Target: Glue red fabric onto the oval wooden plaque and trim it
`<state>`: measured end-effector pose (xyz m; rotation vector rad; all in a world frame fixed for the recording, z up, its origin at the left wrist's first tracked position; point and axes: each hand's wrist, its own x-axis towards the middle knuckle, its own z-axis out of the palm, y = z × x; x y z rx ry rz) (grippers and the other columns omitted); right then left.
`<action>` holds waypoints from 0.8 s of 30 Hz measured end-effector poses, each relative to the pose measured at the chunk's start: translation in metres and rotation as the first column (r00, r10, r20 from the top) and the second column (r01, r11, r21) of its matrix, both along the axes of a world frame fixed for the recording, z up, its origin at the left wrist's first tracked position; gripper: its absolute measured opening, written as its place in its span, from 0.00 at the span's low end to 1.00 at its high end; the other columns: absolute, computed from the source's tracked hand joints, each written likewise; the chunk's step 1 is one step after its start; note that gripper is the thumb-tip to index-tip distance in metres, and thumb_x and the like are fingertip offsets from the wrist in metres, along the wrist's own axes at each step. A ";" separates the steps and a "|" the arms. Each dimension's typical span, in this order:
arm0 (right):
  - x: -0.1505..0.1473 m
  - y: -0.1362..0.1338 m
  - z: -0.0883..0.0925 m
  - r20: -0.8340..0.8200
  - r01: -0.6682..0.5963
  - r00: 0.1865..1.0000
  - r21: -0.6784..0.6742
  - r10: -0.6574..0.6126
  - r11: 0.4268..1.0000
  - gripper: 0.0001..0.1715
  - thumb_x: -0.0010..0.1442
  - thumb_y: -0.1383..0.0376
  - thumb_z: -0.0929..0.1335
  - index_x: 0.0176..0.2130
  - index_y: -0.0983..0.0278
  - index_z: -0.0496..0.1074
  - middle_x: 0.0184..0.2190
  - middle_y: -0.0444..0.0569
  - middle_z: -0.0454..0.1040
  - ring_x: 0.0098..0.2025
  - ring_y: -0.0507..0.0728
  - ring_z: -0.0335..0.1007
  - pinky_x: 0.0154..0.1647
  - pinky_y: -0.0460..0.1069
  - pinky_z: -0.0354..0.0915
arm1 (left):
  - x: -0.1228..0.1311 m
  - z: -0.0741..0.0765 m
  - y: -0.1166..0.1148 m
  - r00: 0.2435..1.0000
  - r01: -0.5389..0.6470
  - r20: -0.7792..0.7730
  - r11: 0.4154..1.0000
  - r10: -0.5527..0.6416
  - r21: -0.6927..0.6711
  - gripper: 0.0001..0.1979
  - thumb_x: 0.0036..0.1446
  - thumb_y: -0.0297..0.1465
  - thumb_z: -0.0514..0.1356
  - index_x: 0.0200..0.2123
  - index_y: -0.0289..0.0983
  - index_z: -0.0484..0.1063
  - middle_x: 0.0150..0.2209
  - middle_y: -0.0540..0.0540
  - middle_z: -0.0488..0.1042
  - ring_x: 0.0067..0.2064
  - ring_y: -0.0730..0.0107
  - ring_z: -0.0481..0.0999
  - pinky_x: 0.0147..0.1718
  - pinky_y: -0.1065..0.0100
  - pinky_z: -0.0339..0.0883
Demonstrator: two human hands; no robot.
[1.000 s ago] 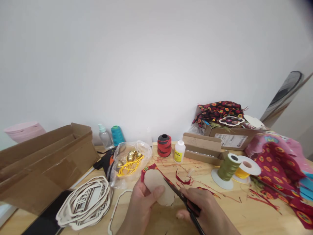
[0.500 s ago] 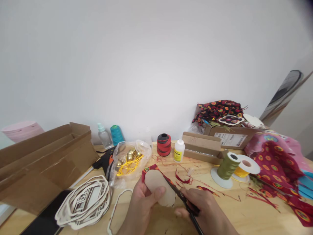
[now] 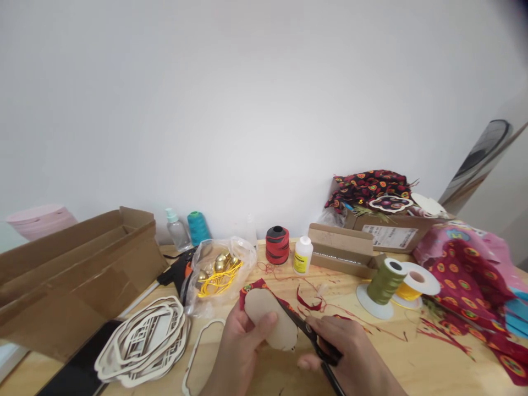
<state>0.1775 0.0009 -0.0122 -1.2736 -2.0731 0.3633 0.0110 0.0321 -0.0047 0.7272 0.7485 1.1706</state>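
Note:
Low in the middle, my left hand [image 3: 243, 341] is closed on a pale oval board [image 3: 268, 316], its thumb pressed on the flat face. Red patterned fabric [image 3: 256, 285] sticks out past the board's upper left edge and runs along its right side. My right hand [image 3: 346, 349] grips black scissors [image 3: 311, 336]. Their blades lie along the board's upper right edge, at the fabric there. Whether the blades are fully closed is hard to see. A curled red fabric scrap [image 3: 309, 300] lies just beyond the blades.
A white glue bottle [image 3: 303, 256] and a red-and-black thread spool [image 3: 278, 245] stand behind my hands. Left are cut-out wooden frames [image 3: 142, 341], a bag of gold bells [image 3: 220, 264] and a cardboard box [image 3: 82, 291]. Right are a green thread cone [image 3: 385, 282] and red fabric [image 3: 470, 280].
The whole view has shifted very slightly. Both hands keep their grips, with the scissors still along the board's right edge and hardly moved.

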 end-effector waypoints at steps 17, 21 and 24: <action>-0.001 -0.002 0.008 -0.109 -0.055 0.993 -0.118 0.042 0.991 0.34 0.46 0.37 0.60 0.27 0.65 0.68 0.19 0.44 0.63 0.20 0.51 0.56 0.20 0.44 0.52 | -0.002 0.001 -0.002 0.999 0.043 -0.003 0.999 -0.043 -0.028 0.14 0.44 0.28 0.65 0.37 0.33 0.72 0.31 0.43 0.79 0.32 0.60 0.77 0.27 0.68 0.69; -0.003 -0.002 0.008 -0.085 -0.026 0.996 -0.094 0.018 0.995 0.34 0.48 0.37 0.59 0.26 0.65 0.67 0.18 0.43 0.62 0.19 0.51 0.54 0.19 0.44 0.51 | 0.000 0.001 -0.002 0.999 0.033 0.001 0.998 -0.033 -0.046 0.14 0.42 0.28 0.66 0.36 0.32 0.72 0.31 0.42 0.79 0.32 0.61 0.77 0.29 0.68 0.70; -0.002 -0.002 0.004 -0.089 -0.036 0.996 -0.091 0.028 0.995 0.35 0.46 0.36 0.59 0.27 0.65 0.67 0.19 0.43 0.62 0.20 0.51 0.56 0.20 0.45 0.51 | 0.001 0.002 -0.002 1.000 0.021 -0.009 0.999 -0.022 -0.046 0.14 0.42 0.29 0.66 0.35 0.32 0.73 0.30 0.42 0.79 0.31 0.60 0.77 0.28 0.67 0.70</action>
